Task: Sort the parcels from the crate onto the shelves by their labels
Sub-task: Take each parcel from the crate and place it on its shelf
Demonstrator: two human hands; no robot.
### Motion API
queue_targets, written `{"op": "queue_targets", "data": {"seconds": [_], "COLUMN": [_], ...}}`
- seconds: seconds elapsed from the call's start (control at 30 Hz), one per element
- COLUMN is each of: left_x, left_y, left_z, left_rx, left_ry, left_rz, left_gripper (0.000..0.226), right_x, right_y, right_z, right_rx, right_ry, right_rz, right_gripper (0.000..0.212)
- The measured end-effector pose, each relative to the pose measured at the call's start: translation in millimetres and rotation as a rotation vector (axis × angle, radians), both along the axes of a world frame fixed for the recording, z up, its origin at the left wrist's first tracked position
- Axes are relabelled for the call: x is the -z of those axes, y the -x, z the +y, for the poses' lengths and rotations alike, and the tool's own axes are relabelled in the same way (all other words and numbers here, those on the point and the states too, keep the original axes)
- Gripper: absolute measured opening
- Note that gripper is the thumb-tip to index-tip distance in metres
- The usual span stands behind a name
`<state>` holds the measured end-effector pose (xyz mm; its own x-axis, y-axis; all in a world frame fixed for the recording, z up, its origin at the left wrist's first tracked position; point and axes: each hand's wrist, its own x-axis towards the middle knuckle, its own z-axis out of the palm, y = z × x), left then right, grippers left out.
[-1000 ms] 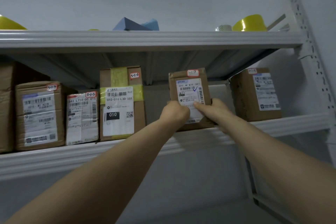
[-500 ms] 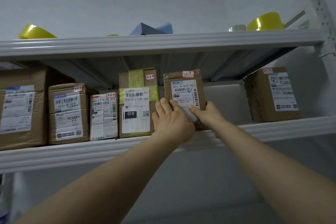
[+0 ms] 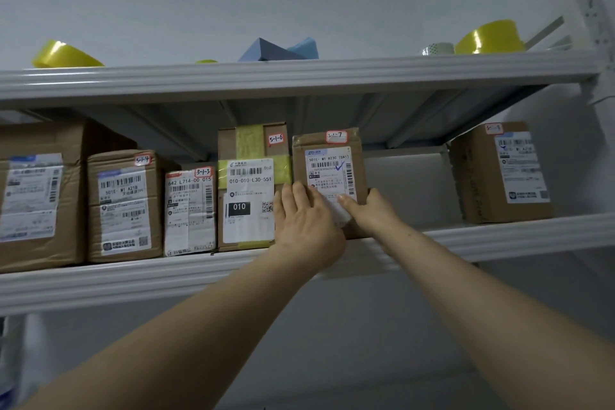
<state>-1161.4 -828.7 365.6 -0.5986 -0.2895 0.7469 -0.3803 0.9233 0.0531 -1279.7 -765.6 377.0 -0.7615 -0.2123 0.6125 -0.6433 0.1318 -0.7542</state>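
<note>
Bare forearms run into a bare left hand (image 3: 307,226) and right hand (image 3: 372,213).

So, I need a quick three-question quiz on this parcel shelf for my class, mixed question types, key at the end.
1. True or false: the left hand lies flat against the front of the parcel tagged 3-1-7.
2. Which tag marks the parcel just left of it? A) 3-1-4 B) 3-1-6 C) 3-1-5
3. Fill in: the tape rolls on the top shelf are ___.
Key: 1 true; 2 B; 3 yellow.
</note>
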Motion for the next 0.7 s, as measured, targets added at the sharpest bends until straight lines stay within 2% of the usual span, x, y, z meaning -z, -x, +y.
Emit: {"op": "queue_targets", "data": {"seconds": [0.13,0.23,0.37,0.6,0.7], "left_x": [-4.6,-7.1,-8.8,-13.3,-12.8], "left_y": [-2.0,1.6,18.2,57.5,83.4], "left_z": [14.1,30.6,54.3,112.6,139.5], "left_rx": [0.142,0.310,0.457,0.557,0.573], "left_ry": [0.086,0.099,-0.003,-0.207,-0.301], "left_rz": [-0.003,-0.007,0.000,-0.112,-0.139], "left_gripper": [0.074,0.069,0.063,0.046,0.046], "right_x": [0.2,4.3,8.9,14.3,14.9], "right_y": [-3.7,-0.8,6.4,37.9,60.4], "right_z": [15.2,40.5,86.9,166.0,201.2], "right_rx": [0.076,0.150,0.279,0.413,0.416], "right_ry": [0.044,0.096,0.116,0.205,0.235], "right_rz": [-0.013,-0.003,0.019,0.046,0.049], "right_gripper": [0.067,0.067,0.058,0.049,0.044]}}
